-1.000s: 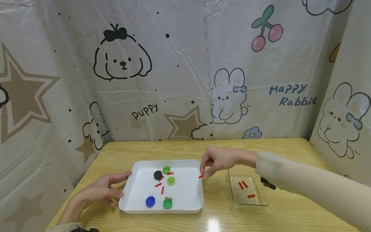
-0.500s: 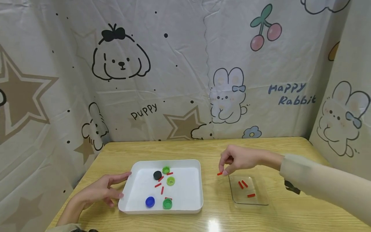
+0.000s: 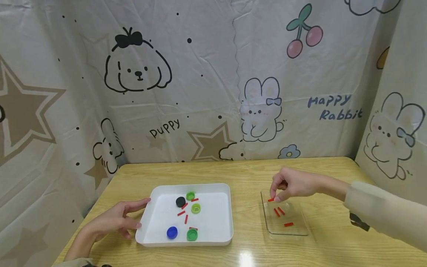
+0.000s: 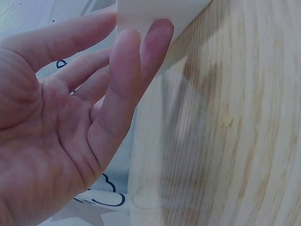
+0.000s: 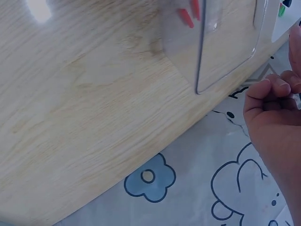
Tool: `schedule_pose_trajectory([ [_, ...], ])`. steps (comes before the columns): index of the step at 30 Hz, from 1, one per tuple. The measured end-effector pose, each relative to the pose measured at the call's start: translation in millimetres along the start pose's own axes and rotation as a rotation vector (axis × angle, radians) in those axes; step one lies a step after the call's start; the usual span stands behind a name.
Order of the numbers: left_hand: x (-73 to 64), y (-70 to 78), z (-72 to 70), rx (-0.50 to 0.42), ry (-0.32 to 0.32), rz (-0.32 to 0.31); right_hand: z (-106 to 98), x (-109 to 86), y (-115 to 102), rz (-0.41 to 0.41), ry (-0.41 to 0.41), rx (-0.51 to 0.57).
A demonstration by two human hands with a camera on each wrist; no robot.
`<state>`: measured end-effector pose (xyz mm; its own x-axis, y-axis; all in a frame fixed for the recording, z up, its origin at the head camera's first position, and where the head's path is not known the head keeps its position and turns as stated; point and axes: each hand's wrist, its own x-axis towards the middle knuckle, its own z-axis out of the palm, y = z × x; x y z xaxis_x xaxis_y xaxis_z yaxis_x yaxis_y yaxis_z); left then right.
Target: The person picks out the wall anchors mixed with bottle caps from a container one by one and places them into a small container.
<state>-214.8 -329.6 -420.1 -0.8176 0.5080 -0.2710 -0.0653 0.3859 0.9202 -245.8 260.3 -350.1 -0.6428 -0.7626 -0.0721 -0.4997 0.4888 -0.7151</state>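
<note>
My left hand (image 3: pixel 113 218) rests against the left side of the white tray (image 3: pixel 224 218), fingers extended. In the left wrist view, fingertips touch the tray's wall (image 4: pixel 141 14). My right hand (image 3: pixel 297 183) pinches a small red stick (image 3: pixel 271 200) between thumb and fingers, above the back left part of the clear plastic box (image 3: pixel 288 234). Several more red sticks (image 3: pixel 288 224) lie in the box. Inside the tray are a black cap (image 3: pixel 180 201), a blue cap (image 3: pixel 172 232), several green caps (image 3: pixel 192 234) and several red sticks (image 3: pixel 186 219). In the right wrist view, the pinched stick is out of sight.
Tray and box stand apart on a wooden table (image 3: pixel 247 222), the box to the right. Behind the table hangs a printed cloth (image 3: pixel 207 92), which also covers the left and right sides.
My right hand has moved right, from the tray's right edge to over the clear box, carrying the red stick. The left hand has stayed at the tray.
</note>
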Motion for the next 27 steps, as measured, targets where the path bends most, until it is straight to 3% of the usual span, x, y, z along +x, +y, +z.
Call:
schedule_pose_trajectory([
  [11,-0.4,-1.7,-0.6,-0.005,-0.002,-0.001,7,-12.9,12,-0.009,0.025,0.000],
  [16,-0.4,1.9,-0.1,0.011,0.013,-0.030,11,-15.6,16,-0.006,0.034,0.020],
  [27,-0.9,1.5,0.2,0.007,0.008,-0.027,17,-19.9,20,0.018,0.031,0.081],
])
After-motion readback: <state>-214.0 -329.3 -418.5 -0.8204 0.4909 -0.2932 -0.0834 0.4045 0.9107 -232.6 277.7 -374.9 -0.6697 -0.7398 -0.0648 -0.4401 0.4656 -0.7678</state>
